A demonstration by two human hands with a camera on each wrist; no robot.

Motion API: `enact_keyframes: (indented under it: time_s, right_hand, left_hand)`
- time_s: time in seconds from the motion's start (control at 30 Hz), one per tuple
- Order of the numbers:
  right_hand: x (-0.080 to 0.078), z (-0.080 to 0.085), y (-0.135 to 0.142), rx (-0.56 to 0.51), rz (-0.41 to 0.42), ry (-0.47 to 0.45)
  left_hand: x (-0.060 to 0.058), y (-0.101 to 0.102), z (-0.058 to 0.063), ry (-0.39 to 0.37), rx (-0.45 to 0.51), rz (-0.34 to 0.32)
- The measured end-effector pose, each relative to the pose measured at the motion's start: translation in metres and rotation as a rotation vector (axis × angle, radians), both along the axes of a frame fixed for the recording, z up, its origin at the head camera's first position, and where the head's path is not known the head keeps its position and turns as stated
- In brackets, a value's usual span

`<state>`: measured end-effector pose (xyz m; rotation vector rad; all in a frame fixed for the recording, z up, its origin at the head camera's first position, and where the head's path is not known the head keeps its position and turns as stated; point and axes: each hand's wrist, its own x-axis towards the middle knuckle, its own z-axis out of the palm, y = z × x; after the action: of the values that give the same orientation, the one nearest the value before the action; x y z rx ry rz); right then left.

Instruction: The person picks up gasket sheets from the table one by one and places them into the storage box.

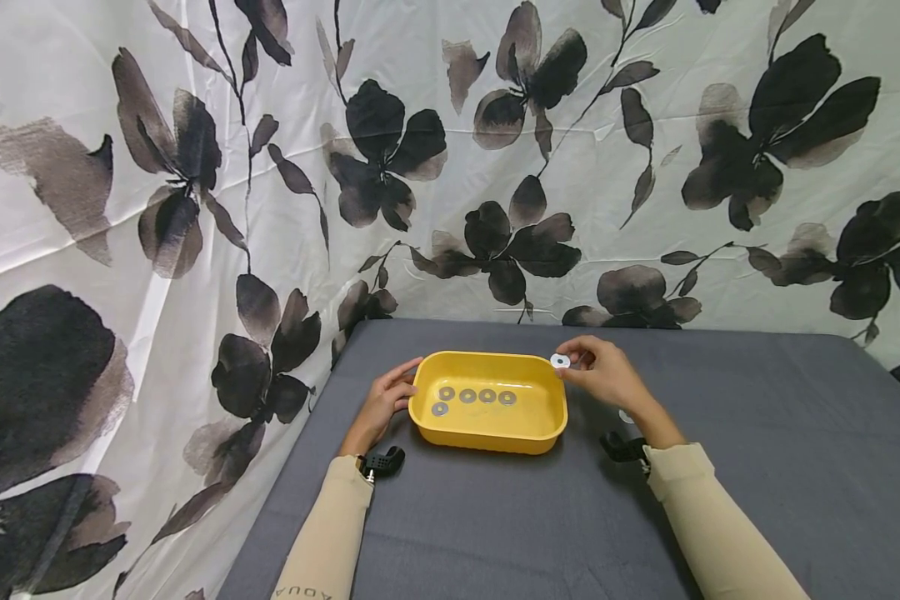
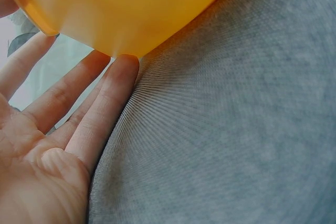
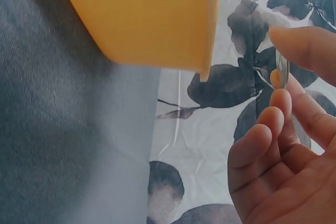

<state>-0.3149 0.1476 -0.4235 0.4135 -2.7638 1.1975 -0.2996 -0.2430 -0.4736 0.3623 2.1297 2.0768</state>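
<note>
A yellow plastic tub point(image 1: 487, 437) stands on the grey-covered table, with several flat metal washers point(image 1: 468, 396) lying apart on its floor. At its left end is my left hand point(image 1: 384, 402); in the left wrist view the extended fingers point(image 2: 102, 111) touch the tub's outer wall point(image 2: 126, 14). My right hand point(image 1: 603, 372) is by the far right corner of the rim, pinching a washer point(image 1: 560, 361) between thumb and fingers. The right wrist view shows that washer point(image 3: 282, 69) edge-on, held apart from the tub wall point(image 3: 147, 19).
Another pale round piece point(image 1: 626, 416) lies on the table point(image 1: 480, 525), partly hidden by the right wrist. A white floral cloth point(image 1: 435, 167) hangs behind the table and along its left side. Each wrist wears a black band point(image 1: 384, 462).
</note>
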Motion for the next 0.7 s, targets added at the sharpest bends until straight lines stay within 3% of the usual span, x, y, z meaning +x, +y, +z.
enact_keyframes:
  time_s: [0.7]
  right_hand:
    - [0.016, 0.002, -0.037, -0.024, 0.126, 0.065]
  left_hand:
    - [-0.003, -0.001, -0.001, 0.011, -0.016, 0.008]
